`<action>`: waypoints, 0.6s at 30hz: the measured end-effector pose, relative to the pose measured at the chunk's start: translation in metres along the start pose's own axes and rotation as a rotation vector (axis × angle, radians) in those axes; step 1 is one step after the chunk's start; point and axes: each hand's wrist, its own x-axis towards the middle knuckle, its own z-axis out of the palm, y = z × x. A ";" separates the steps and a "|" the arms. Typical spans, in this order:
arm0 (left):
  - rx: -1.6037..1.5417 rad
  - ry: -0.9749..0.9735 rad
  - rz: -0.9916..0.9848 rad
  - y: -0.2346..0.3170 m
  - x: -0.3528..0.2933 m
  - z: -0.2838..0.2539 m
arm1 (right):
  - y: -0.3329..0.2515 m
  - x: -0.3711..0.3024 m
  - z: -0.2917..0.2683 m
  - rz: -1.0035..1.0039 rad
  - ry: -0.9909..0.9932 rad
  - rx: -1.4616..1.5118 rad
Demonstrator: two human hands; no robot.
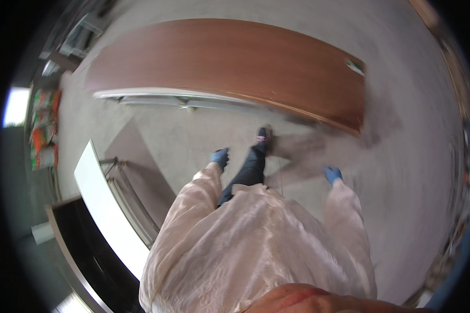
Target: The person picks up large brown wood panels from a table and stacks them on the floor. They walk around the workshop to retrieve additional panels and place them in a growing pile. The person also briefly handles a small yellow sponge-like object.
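My left hand point(221, 158), in a blue glove, hangs in front of my body over the floor. Its fingers are loosely bent with the thumb apart, and nothing shows in it. To the right, my right hand point(332, 175), also gloved in blue, is held away from my side, its fingers slightly apart and no object visible in it. Neither hand touches anything. Ahead of both lies a long brown table point(230, 57) with a pale metal frame along its near side. A small green and white item point(354, 66) rests at its right end.
A white tabletop point(107, 201) on metal legs stands close at my left, beside a black surface with a pale edge point(99, 245). Orange and green bags point(45, 130) are stacked farther left. My leg stretches forward across the grey concrete floor point(193, 130). Assorted items line the right rim.
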 end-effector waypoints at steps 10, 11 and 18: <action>0.011 0.423 0.048 0.113 0.147 0.191 | -0.040 0.216 -0.127 -0.031 0.190 -0.089; -0.025 0.490 0.018 0.128 0.152 0.221 | -0.057 0.244 -0.151 0.026 0.244 -0.103; -0.413 0.706 0.146 0.158 0.208 0.306 | -0.071 0.397 -0.190 0.011 0.130 0.289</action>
